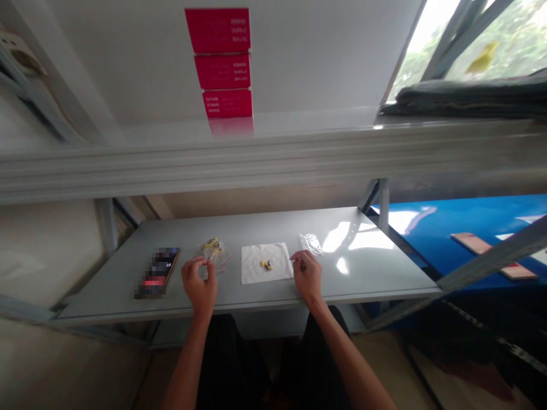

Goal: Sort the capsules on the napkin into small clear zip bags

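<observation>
My left hand is by the near left side of a clear plastic bag with small yellow and metallic pieces in it. Its fingers are curled in toward the thumb; whatever lies between them is too small to tell. At the right edge of a white cloth, my right hand has its thumb and fingers pressed together, and what they grip cannot be made out. A few small yellow and dark metallic pieces rest on the middle of the cloth. Just beyond my right hand lies another clear plastic bag.
A phone lies at the left of the grey shelf table. Above it runs an upper shelf with three stacked red boxes and dark folded material. On the right, a metal frame post stands before a blue surface with flat boards.
</observation>
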Demonstrator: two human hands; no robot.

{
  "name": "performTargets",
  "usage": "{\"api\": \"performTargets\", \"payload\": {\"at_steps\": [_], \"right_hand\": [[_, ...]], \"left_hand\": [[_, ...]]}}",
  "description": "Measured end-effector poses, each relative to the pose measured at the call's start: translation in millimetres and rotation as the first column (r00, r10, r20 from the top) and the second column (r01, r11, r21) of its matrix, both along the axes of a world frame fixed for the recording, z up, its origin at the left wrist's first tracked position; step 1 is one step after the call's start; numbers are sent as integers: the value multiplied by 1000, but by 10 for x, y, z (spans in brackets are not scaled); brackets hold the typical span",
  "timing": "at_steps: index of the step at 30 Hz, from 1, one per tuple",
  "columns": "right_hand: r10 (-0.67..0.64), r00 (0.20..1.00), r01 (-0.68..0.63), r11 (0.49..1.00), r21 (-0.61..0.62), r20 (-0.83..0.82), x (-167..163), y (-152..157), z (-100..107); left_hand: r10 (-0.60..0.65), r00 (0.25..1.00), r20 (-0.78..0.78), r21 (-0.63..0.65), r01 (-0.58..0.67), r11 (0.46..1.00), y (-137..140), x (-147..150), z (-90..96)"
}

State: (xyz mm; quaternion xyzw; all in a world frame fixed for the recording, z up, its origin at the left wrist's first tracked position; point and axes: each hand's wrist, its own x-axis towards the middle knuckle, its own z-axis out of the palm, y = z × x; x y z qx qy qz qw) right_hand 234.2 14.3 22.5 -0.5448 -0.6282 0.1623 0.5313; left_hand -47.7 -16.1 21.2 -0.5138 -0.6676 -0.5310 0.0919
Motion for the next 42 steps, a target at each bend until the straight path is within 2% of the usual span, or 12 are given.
{"api": "performTargets", "payload": {"at_steps": [2, 4, 5, 9, 14, 17, 21, 24, 29, 35, 38, 42], "right_hand": [[234, 970, -237, 970, -54, -69, -256, -54, 59], [465, 871, -486, 862, -142, -158, -533, -80, 97], [517, 826, -557, 808, -192, -224, -655, -79, 106], [585, 704, -704, 649, -287, -403, -894, 2, 56], [576, 601, -783, 565, -261, -554, -764, 107, -89], [553, 595, -769, 602, -215, -583, -690, 76, -133], [528, 665, -700, 687, -196, -528, -696, -11, -153], [499, 719, -644, 740, -195, -484, -715, -40, -158], [577, 727, -665, 726, -173, -373, -693, -50, -156], [586, 786, -616, 769, -173, -196, -672, -107, -110], [570, 813, -582, 792, -183, -121, -678, -131, -57], [552, 831, -556, 820, -138, -68, -685, -140, -38]], "left_hand": [[-69, 994, 88, 45, 65, 997, -34, 179, 30], [-178, 976, 124, 22, 177, 984, -77, 351, 25], [-241, 963, 118, 2, 242, 970, -97, 419, 13], [-375, 925, 53, -67, 378, 923, -136, 520, -55], [-435, 900, -32, -72, 432, 899, -108, 503, -86], [-426, 904, -44, -49, 424, 905, -104, 522, -88], [-408, 913, 2, -42, 408, 912, -147, 542, -89], [-459, 887, 57, -106, 462, 880, -179, 539, -89], [-586, 788, 191, -203, 615, 762, -148, 524, -105], [-624, 696, 355, -236, 713, 661, -107, 486, -105], [-642, 682, 349, -240, 728, 643, -120, 471, -86], [-634, 696, 337, -236, 715, 658, -121, 465, -90]]}}
